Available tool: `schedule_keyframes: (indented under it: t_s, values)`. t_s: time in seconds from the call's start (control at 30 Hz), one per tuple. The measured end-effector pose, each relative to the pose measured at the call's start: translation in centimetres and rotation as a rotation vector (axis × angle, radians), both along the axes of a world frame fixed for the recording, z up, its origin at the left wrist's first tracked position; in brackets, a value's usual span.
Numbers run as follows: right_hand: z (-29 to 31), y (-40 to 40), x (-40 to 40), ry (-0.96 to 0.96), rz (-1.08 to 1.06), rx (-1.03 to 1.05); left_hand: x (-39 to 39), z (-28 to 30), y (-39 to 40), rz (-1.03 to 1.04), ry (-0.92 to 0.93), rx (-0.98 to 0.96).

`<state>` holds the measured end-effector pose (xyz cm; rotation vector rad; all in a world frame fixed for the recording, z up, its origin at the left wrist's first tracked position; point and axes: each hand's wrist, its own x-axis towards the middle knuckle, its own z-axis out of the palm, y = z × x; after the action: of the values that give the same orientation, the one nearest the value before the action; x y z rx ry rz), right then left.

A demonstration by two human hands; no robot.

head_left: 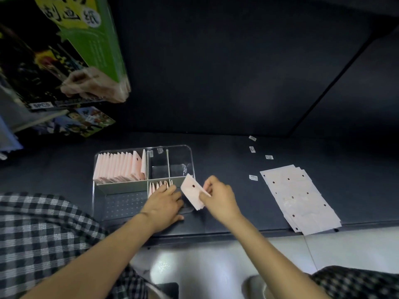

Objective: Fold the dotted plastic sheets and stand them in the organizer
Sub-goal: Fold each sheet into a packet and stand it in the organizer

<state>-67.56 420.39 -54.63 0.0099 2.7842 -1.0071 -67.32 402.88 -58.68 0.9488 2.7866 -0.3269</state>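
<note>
A clear plastic organizer (98, 190) with several compartments sits on the dark shelf. Its back left compartment is packed with folded pink sheets (117, 167) standing upright. A few more folded sheets (155, 186) stand in the front middle compartment. My left hand (165, 203) reaches into that compartment, its fingers against those standing sheets. My right hand (218, 197) pinches a folded pink dotted sheet (193, 194) just right of the organizer, tilted above its front right corner. A pile of flat dotted sheets (300, 199) lies to the right.
Several small white labels (253, 177) lie scattered on the shelf behind the flat pile. Boxed goods (71, 61) lean at the upper left. The shelf's front edge (216, 233) runs just below my wrists. Checked fabric covers my knees.
</note>
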Motion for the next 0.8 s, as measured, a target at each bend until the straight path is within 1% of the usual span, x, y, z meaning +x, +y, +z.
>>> schedule_keyframes:
  t_s: [0.07, 0.17, 0.27, 0.4, 0.5, 0.57, 0.63, 0.7, 0.77, 0.8]
  values:
    - [-0.1, -2.1, -0.1, 0.06, 0.025, 0.121, 0.1, 0.1, -0.4, 0.021, 0.0, 0.03]
    - [-0.8, -3.9, -0.3, 0.147, 0.005, 0.289, 0.3, -0.1, -0.8, 0.036, -0.005, 0.07]
    - [-1.8, -4.8, -0.4, 0.195, -0.011, 0.365, 0.4, -0.1, -1.1, 0.041, 0.009, 0.123]
    - [-2.8, -5.4, -0.5, 0.11, 0.005, 0.387, 0.3, -0.2, -1.6, 0.05, -0.015, 0.214]
    - [-3.4, -5.7, -0.5, 0.023, -0.008, 0.387, 0.0, 0.4, -1.7, 0.108, -0.052, 0.362]
    - [-3.7, -5.9, -0.2, -0.012, -0.01, 0.379, -0.2, 1.0, -1.8, 0.176, 0.001, 0.452]
    - [-4.0, -6.3, 0.1, -0.022, 0.018, 0.389, -0.4, 0.9, -2.1, 0.211, 0.069, 0.494]
    - [-4.2, -6.5, 0.5, -0.021, 0.061, 0.411, -0.3, 0.5, -2.1, 0.199, 0.052, 0.506]
    - [-4.2, -6.4, 0.8, 0.011, 0.087, 0.394, -0.2, -0.2, -2.0, 0.182, 0.003, 0.455]
    - [-4.1, -5.9, 1.0, 0.044, 0.09, 0.353, -0.1, -0.5, -2.1, 0.183, -0.015, 0.414]
